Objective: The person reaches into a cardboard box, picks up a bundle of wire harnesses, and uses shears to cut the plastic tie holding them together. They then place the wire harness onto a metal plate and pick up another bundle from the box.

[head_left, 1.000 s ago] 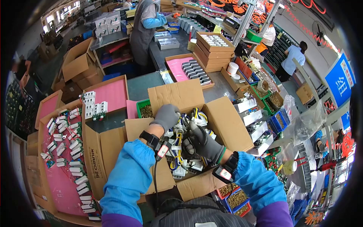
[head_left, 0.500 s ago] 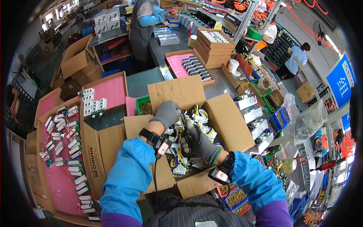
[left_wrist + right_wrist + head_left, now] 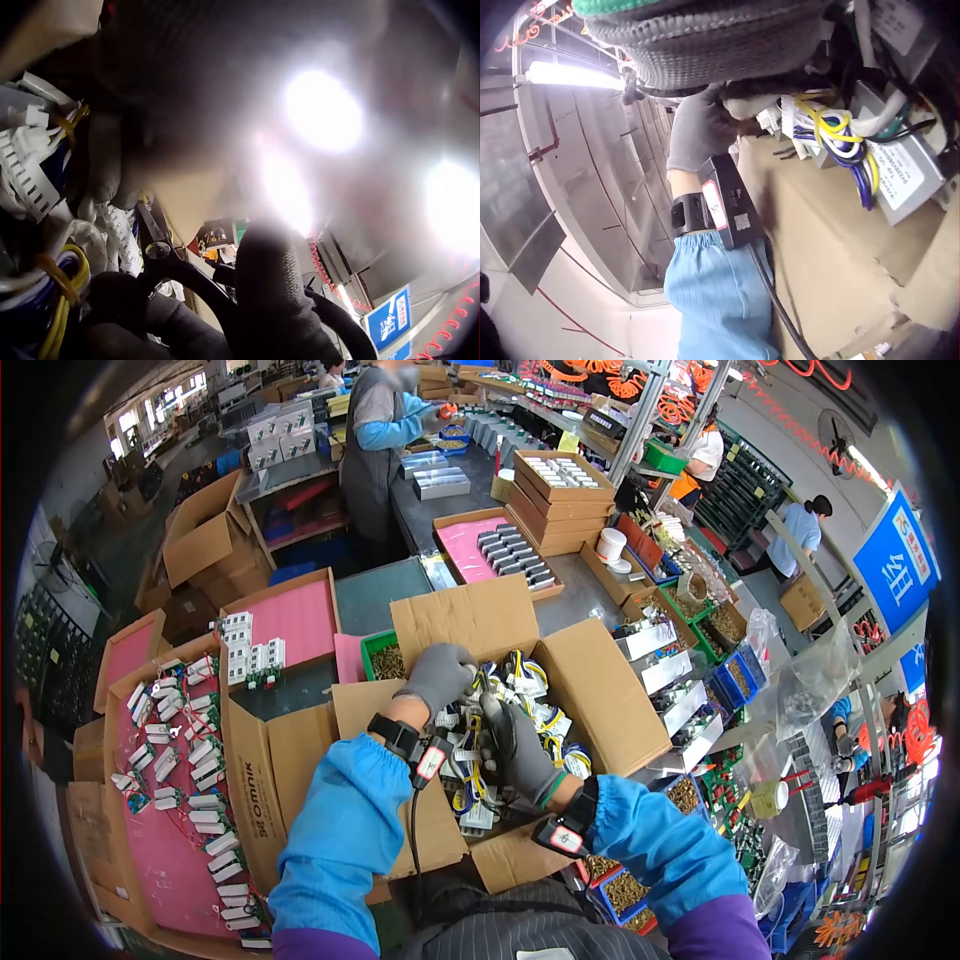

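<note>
In the head view both gloved hands work over an open cardboard box point(image 3: 610, 695). My right hand point(image 3: 525, 752) grips a pair of scissors point(image 3: 157, 250) with dark handles. In the left wrist view the scissors' blades point up beside white cable and the fingertips of my left hand point(image 3: 438, 678). The left hand's fingers curl round a white cable, partly hidden by the glove, at the box's far left. Bundles of blue, white and yellow wires point(image 3: 825, 127) lie under the hands. Labelled metal-cased modules point(image 3: 904, 176) sit among them.
To the left, a pink-lined tray point(image 3: 165, 850) carries many white parts with wires. Green bins point(image 3: 380, 657) of small brass-coloured pieces stand behind the box, blue ones point(image 3: 625, 890) at its near right. Across the bench another person point(image 3: 375, 455) works, beside stacked brown trays point(image 3: 560, 510).
My right hand has turned and its fingers now point up toward the left hand, showing more wire bundles at the box's right side. The left hand has stayed nearly in place.
</note>
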The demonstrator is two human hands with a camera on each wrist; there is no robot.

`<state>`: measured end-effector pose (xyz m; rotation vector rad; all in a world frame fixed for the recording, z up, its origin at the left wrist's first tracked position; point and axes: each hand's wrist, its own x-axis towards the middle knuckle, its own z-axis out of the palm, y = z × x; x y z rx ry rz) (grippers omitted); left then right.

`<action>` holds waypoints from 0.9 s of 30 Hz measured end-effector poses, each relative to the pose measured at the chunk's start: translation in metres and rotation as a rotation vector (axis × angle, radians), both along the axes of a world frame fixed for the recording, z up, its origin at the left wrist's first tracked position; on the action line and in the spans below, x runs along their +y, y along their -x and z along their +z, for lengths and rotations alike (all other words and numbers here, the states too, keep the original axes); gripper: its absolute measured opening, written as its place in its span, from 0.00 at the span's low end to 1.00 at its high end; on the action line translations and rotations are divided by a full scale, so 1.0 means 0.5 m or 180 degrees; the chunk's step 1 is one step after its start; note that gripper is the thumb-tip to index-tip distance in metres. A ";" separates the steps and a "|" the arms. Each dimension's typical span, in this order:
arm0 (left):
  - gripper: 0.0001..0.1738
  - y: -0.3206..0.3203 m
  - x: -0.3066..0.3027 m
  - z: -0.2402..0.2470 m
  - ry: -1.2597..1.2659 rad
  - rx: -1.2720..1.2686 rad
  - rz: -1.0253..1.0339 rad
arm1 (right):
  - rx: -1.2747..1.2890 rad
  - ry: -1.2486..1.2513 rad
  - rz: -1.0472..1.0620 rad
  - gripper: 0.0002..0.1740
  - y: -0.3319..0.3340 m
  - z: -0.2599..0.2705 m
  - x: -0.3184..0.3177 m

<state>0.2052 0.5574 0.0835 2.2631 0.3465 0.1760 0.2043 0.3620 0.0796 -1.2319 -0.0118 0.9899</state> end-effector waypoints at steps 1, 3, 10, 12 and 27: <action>0.13 -0.003 0.004 -0.012 0.0227 0.0011 -0.0015 | 0.0052 -0.0012 -0.0004 0.21 0.001 0.005 -0.002; 0.13 -0.004 0.001 -0.011 0.0371 0.0044 -0.0030 | -0.0217 0.0095 -0.0025 0.22 0.012 0.012 0.003; 0.12 0.011 -0.011 0.012 0.0956 0.0034 0.0070 | -0.0262 0.0420 -0.0183 0.21 0.042 0.039 -0.003; 0.13 0.010 -0.010 0.016 0.0901 0.0098 0.0015 | -0.0366 0.0428 -0.0154 0.20 0.043 0.044 -0.008; 0.13 0.003 -0.008 0.004 0.0827 0.0213 -0.0046 | 0.0567 -0.0215 0.0592 0.27 -0.011 0.065 -0.045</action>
